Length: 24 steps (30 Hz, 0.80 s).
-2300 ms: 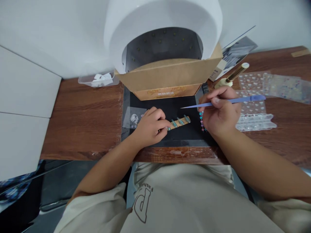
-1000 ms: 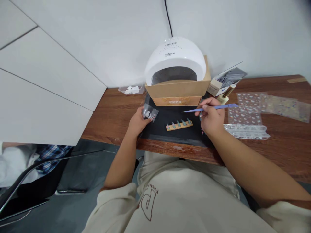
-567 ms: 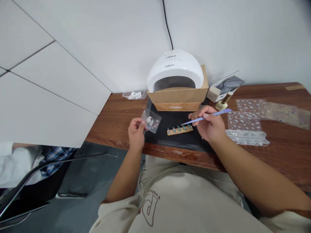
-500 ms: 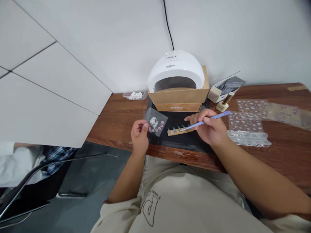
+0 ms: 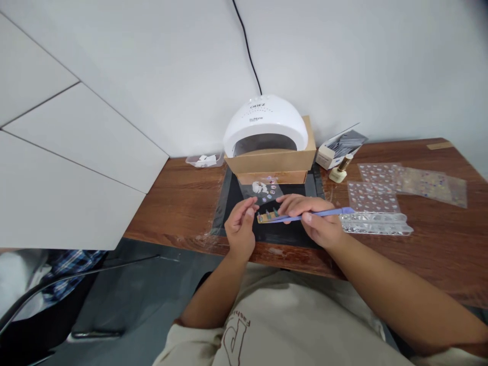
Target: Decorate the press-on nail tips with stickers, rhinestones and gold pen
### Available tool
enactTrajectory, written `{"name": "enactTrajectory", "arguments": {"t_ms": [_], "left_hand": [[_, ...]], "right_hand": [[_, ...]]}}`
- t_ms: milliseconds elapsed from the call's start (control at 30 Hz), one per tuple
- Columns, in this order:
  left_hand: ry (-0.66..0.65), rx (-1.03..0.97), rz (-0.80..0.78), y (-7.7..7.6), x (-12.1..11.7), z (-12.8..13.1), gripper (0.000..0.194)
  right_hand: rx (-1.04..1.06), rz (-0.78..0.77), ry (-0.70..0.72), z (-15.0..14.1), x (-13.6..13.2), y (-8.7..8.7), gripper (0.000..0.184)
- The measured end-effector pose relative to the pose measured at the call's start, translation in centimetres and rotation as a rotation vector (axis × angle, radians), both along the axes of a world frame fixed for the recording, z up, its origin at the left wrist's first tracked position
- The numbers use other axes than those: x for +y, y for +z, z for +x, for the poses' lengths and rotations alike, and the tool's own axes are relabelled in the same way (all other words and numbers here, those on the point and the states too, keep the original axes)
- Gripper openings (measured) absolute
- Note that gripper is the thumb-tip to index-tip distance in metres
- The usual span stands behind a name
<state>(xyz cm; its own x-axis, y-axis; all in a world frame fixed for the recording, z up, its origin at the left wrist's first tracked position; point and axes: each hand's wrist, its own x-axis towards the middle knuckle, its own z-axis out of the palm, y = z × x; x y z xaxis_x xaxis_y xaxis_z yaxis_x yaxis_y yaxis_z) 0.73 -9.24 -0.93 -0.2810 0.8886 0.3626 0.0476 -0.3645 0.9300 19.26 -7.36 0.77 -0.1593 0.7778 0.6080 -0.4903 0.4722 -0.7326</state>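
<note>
My left hand (image 5: 242, 229) has its thumb and fingers pinched at the lower edge of a clear sticker sheet (image 5: 260, 189), printed with a white figure and several small round motifs. The sheet is raised over the black mat (image 5: 219, 218), in front of the box. My right hand (image 5: 318, 221) is closed around slim purple tweezers (image 5: 333, 211), whose tip points left. Its fingertips are close to the sheet's right corner; whether they touch it I cannot tell. Beneath the tweezers lies a tan strip (image 5: 263, 219) bearing green false nails (image 5: 268, 214), partly covered by my right hand.
A white nail lamp (image 5: 263, 124) sits on a cardboard box (image 5: 272, 161) behind the mat. Right of it stand an open white carton (image 5: 328, 156) and a polish bottle (image 5: 338, 174). Patterned sticker sheets (image 5: 375, 197) and a clear case (image 5: 375, 223) lie farther right. A plastic tray (image 5: 206, 160) is at left.
My left hand let go of the nail strip, picked up the sticker sheet and carried it right, over the mat. My right hand brought the tweezers left and down, over the strip.
</note>
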Motion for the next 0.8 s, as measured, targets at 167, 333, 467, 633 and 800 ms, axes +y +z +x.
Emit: {"name": "enactTrajectory", "arguments": {"t_ms": [167, 333, 467, 633, 800], "left_hand": [[-0.071, 0.188, 0.029, -0.3, -1.5, 0.0, 0.026], [-0.159, 0.266, 0.148, -0.4, -2.2, -0.2, 0.031], [-0.196, 0.275, 0.152, -0.5, -2.5, -0.2, 0.034], [-0.246, 0.267, 0.119, -0.8, -2.7, -0.3, 0.037], [-0.364, 0.212, 0.176, -1.1, -3.4, -0.5, 0.027]], "right_hand": [[-0.057, 0.011, -0.145, 0.1, 0.1, -0.6, 0.020], [-0.046, -0.015, -0.135, 0.0, 0.2, -1.0, 0.021], [-0.013, -0.067, -0.129, -0.3, 0.2, -0.9, 0.020], [0.056, -0.095, -0.134, -0.5, 0.2, -0.3, 0.019], [0.086, -0.105, -0.148, -0.3, 0.4, 0.1, 0.018]]}}
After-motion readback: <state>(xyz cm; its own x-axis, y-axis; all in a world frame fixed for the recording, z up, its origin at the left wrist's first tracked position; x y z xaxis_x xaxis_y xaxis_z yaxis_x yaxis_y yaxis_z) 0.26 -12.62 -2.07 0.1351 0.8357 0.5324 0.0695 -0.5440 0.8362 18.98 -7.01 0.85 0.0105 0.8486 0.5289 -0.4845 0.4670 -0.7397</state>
